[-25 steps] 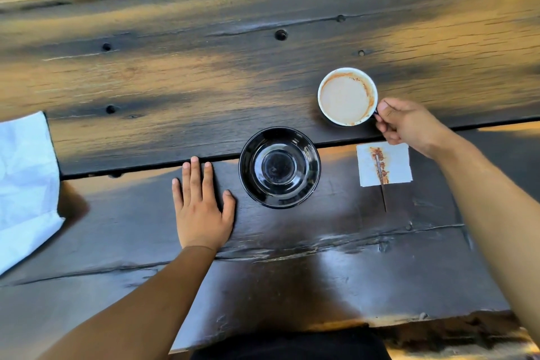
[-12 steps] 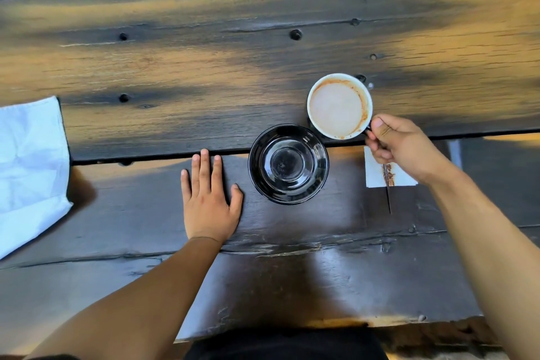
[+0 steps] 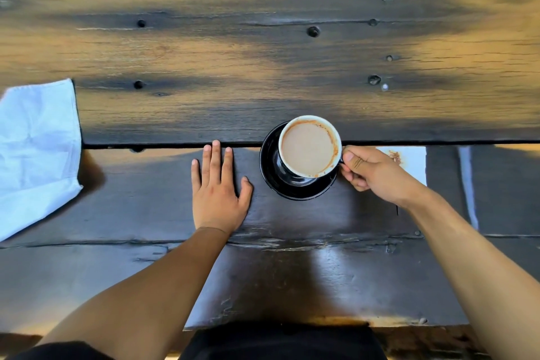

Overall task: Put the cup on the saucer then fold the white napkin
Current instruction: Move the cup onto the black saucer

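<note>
The right hand (image 3: 377, 174), gripping its handle, has carried the white-rimmed coffee cup (image 3: 309, 146) over the black glossy saucer (image 3: 270, 175), perhaps not yet seated; the left hand (image 3: 217, 187) stays flat and open beside the saucer.

You get warm, patchy light across the far planks of the table (image 3: 263, 67), while the near board sits in shadow with pale glare streaks. Edges bow from wide-angle distortion; detail looks slightly soft throughout.

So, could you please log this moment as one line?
stage: cup to saucer | right hand: holds cup handle, over saucer | left hand: flat on table | napkin: unfolded, far left
</note>
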